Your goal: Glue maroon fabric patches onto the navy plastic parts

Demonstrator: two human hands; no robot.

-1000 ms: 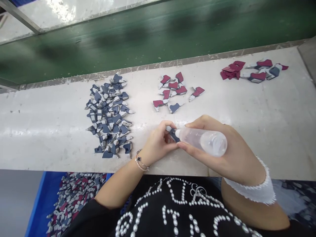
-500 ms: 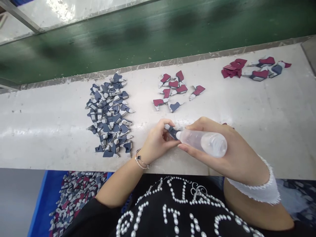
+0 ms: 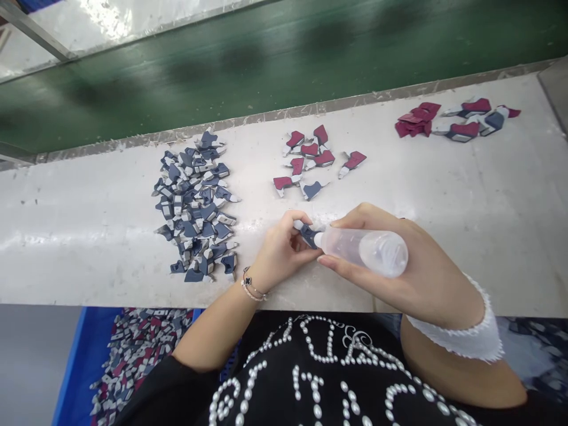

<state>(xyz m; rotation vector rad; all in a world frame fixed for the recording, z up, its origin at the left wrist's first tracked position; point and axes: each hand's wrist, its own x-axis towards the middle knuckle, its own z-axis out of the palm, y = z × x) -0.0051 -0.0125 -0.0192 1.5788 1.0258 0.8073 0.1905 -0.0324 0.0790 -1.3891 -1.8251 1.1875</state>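
Note:
My left hand (image 3: 284, 248) pinches a small dark blue and grey part (image 3: 307, 232) between thumb and fingers, just above the white table. A translucent squeeze bottle (image 3: 364, 251) lies in the grip of my right hand (image 3: 390, 266), tilted nearly flat, its white nozzle touching or very close to the part. Beyond my hands is a loose group of red-topped parts (image 3: 309, 149) with one blue-topped part (image 3: 312, 190) at its near side. The underside of the held part is hidden by my fingers.
A large pile of blue and grey parts (image 3: 195, 207) covers the table left of centre. Red pieces (image 3: 417, 120) and a few more parts (image 3: 464, 131) lie at the far right. A green belt (image 3: 248, 65) runs behind the table (image 3: 80, 236). A blue bin (image 3: 73, 367) of parts stands below left.
The view has shifted slightly. Both hands keep their holds on the part and the bottle, with the nozzle still at the part.

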